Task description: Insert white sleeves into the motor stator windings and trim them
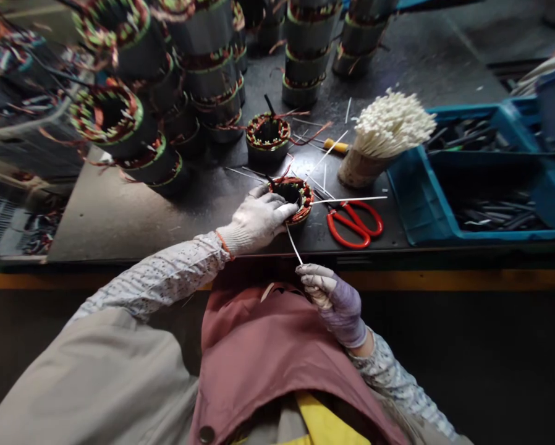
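Observation:
My left hand [263, 216], in a white knit glove, grips the near-left rim of a motor stator [303, 213] with red-brown copper windings. Its fingers reach over the opening. A thin white cable tie [295, 245] runs from the stator's front edge down toward me. My right hand [335, 300], in a purple-and-white glove, pinches the lower end of that tie in front of the table edge. Another white tie [351, 199] sticks out to the right from the stator, above red-handled scissors [355, 224]. A second stator [268, 137] stands just behind.
Stacked stators [212, 80] fill the back and left of the table. On the right, a cup [363, 168] holds a thick bundle of white ties [393, 127], near blue bins [495, 235] of dark pieces. A yellow-handled tool [336, 146] lies behind. Another person's gloved hand [541, 74] shows far right.

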